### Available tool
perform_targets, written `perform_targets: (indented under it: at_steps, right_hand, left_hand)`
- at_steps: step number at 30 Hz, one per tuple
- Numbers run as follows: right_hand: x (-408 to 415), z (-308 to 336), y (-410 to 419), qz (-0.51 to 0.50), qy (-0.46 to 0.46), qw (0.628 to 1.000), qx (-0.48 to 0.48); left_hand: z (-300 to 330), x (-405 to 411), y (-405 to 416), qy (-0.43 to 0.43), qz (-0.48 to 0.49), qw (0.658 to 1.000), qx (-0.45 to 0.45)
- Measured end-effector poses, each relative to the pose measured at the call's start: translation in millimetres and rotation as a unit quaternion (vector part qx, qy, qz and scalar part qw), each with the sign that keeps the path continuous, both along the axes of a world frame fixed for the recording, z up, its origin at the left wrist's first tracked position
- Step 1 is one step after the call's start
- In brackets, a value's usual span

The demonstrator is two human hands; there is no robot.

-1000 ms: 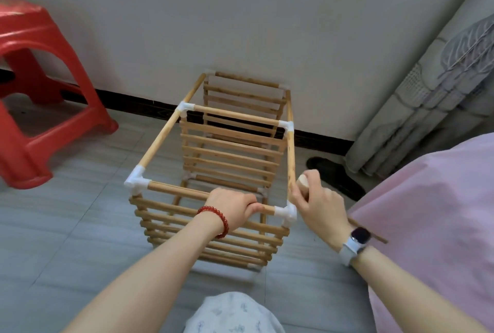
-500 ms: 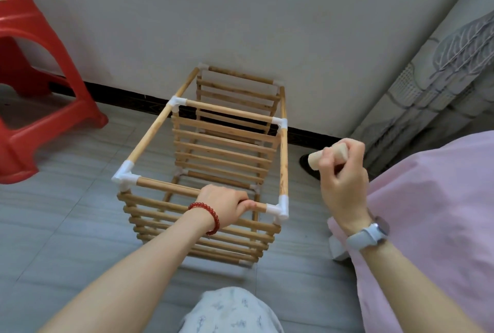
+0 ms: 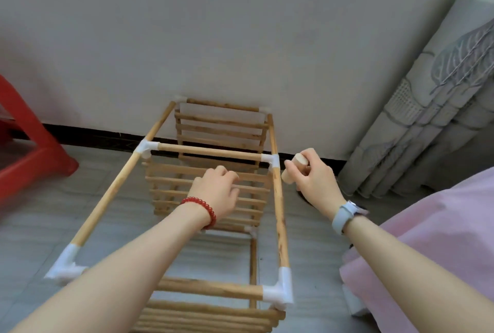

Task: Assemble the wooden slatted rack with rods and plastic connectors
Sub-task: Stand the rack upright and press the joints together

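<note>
The wooden slatted rack [image 3: 278,215] stands on the floor, its rods joined by white plastic connectors [image 3: 278,292] at the corners. My left hand [image 3: 217,193], with a red bead bracelet at the wrist, hovers over the middle of the rack with loosely curled fingers and holds nothing. My right hand [image 3: 311,177], with a watch at the wrist, grips a small wooden mallet [image 3: 292,172] just right of the far-right connector [image 3: 271,160].
A red plastic stool [image 3: 29,156] stands at the left. A white wall with a dark skirting board runs behind the rack. A grey patterned mattress [image 3: 433,118] leans at the right. Pink cloth [image 3: 438,247] covers the lower right.
My left hand has let go of the near top rod and moved forward over the middle. My right hand with the mallet has swung toward the far-right connector. The view has moved closer.
</note>
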State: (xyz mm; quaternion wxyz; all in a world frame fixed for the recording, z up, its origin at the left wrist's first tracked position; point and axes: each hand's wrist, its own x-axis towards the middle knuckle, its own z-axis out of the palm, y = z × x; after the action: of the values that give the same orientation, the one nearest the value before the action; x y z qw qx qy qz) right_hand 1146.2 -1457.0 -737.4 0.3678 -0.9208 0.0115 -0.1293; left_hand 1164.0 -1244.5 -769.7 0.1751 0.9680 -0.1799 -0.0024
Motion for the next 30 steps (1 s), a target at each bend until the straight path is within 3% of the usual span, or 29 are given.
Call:
perform_targets:
  at_steps: [3, 6, 8, 12, 13, 15, 16, 17, 19, 21, 23, 24, 27, 28, 30]
  right_hand:
    - [35.7, -3.0, -5.2, -0.004, 0.046, 0.999, -0.029]
    - [73.1, 0.2, -9.9, -0.015, 0.035, 0.991, -0.127]
    - [101.1, 20.7, -9.6, -0.017, -0.029, 0.991, -0.126]
    - [130.3, 46.0, -1.7, -0.076, -0.262, 0.962, 0.023]
    - [125.3, 32.9, 1.6, -0.067, -0.25, 0.966, 0.011]
    - [98.8, -10.0, 16.5, 0.005, -0.075, 0.982, -0.175]
    - [87.4, -27.4, 23.4, 0.045, 0.008, 0.963, -0.264]
    - [85.8, -35.1, 24.2, 0.068, 0.027, 0.948, -0.311]
    - [99.7, -21.5, 19.0, 0.061, -0.034, 0.963, -0.259]
    - [116.3, 8.5, 8.5, 0.002, -0.148, 0.98, -0.133]
    - [117.7, 15.0, -0.8, -0.032, -0.225, 0.973, -0.025]
    - [111.6, 6.6, -1.1, -0.042, -0.195, 0.98, -0.028]
    - [100.8, -27.4, -0.8, -0.008, 0.023, 0.982, -0.186]
    - [106.6, -28.3, -5.5, 0.002, 0.03, 0.977, -0.21]
    - [116.1, -17.8, -14.8, 0.003, -0.003, 0.989, -0.151]
  left_hand:
    - [-9.7, 46.3, -8.5, -0.046, 0.007, 0.997, 0.062]
    - [-28.6, 86.3, -24.2, -0.049, 0.025, 0.992, 0.109]
    - [-41.3, 101.8, -32.6, -0.054, 0.045, 0.993, 0.097]
    - [-58.2, 108.7, -34.5, -0.147, 0.069, 0.986, 0.025]
    - [-59.0, 109.3, -33.7, -0.152, 0.068, 0.986, 0.014]
    - [-57.2, 109.6, -33.7, -0.139, 0.07, 0.988, 0.009]
    - [-56.2, 109.7, -33.8, -0.132, 0.068, 0.989, 0.01]
    - [-54.7, 110.4, -34.7, -0.132, 0.069, 0.989, 0.009]
    - [-54.0, 109.2, -34.3, -0.122, 0.071, 0.99, 0.011]
    - [-54.7, 109.8, -34.1, -0.132, 0.069, 0.989, 0.001]
    - [-54.6, 110.1, -33.3, -0.127, 0.07, 0.989, -0.004]
    - [-54.4, 110.3, -33.4, -0.127, 0.069, 0.989, -0.003]
    - [-51.7, 109.7, -33.2, -0.119, 0.07, 0.99, -0.005]
    - [-50.2, 110.4, -32.5, -0.112, 0.068, 0.991, -0.006]
    - [-47.4, 110.1, -31.6, -0.095, 0.061, 0.994, 0.0]
